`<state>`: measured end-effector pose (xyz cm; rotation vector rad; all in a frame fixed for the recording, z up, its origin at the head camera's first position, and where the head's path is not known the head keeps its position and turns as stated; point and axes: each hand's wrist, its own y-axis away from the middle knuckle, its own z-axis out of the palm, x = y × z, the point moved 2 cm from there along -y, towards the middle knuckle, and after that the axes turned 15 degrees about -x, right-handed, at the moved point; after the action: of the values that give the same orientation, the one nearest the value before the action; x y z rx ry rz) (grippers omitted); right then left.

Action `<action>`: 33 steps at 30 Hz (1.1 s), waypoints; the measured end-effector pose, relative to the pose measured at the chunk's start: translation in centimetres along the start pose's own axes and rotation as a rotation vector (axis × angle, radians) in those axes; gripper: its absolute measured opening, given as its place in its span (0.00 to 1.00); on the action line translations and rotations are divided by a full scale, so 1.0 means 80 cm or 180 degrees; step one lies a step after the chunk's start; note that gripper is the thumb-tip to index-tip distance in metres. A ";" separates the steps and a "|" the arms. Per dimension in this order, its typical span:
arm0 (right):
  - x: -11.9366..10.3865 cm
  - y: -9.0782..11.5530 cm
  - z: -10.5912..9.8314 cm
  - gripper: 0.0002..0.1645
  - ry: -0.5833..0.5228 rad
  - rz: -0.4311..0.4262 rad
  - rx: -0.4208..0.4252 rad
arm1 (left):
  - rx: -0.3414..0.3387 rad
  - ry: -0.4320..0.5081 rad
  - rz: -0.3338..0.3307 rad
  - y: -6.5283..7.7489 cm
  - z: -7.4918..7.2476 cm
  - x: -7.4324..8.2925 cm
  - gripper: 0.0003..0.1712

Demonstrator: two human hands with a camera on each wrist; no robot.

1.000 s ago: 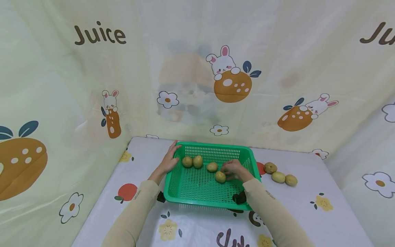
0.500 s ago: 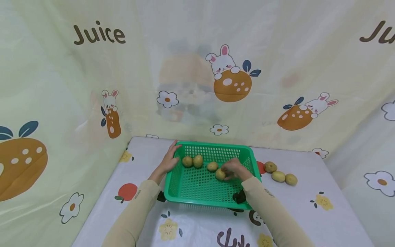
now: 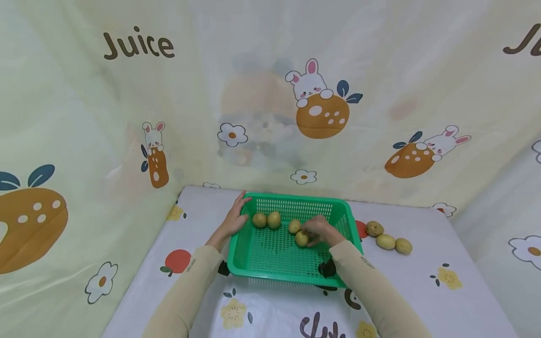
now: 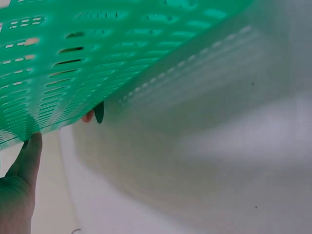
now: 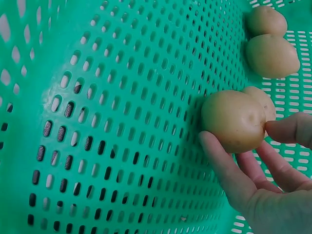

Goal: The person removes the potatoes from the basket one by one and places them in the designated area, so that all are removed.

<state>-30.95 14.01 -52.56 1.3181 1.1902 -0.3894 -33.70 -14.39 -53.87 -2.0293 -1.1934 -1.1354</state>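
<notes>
A green plastic basket [image 3: 270, 279] with slotted walls and floor stands on the table. My left hand [image 3: 231, 221] rests on its left rim near the far corner, fingers extended; the left wrist view shows a straight finger [image 4: 32, 156] against the basket's outer side. Inside the basket, my right hand [image 3: 320, 230] holds a potato [image 5: 233, 121] between thumb and fingers, low over the floor. Just behind it lies another potato [image 3: 294, 226], partly hidden in the right wrist view. Two more potatoes, one round [image 3: 259, 220] and one larger [image 3: 274, 219], sit side by side at the far left.
Three potatoes lie together on the table right of the basket: one farthest back [image 3: 374, 229], a middle one [image 3: 385, 241] and a right one [image 3: 403, 246]. A printed curtain [image 3: 262, 155] hangs behind the table. The tablecloth [image 3: 139, 300] carries fruit and flower prints.
My right hand has shifted the held potato slightly left and away from me, closer to the potato behind it. My left hand stays on the rim. The head view has turned slightly.
</notes>
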 end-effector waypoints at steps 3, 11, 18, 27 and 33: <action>0.001 -0.001 0.001 0.06 -0.0014 0.0000 0.0014 | 0.0012 0.0000 0.0026 0.001 0.000 0.000 0.37; 0.004 -0.001 -0.004 0.09 -0.0043 -0.0014 0.0038 | -0.0026 0.0020 -0.0006 0.001 0.003 0.002 0.37; -0.003 0.003 -0.014 0.20 -0.0115 -0.0206 0.0116 | -0.0024 -0.0004 -0.0046 0.001 0.000 0.004 0.37; -0.011 0.017 -0.041 0.22 -0.0430 -0.0672 0.0268 | -0.0039 -0.0017 -0.0066 0.001 0.000 0.002 0.37; -0.015 0.039 -0.069 0.24 -0.0521 -0.0783 0.0272 | -0.0053 -0.0016 -0.0060 0.001 0.000 0.004 0.37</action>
<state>-31.41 19.30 -48.93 1.1903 1.2107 -0.7194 -33.58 -14.27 -53.64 -2.0385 -1.2117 -1.1533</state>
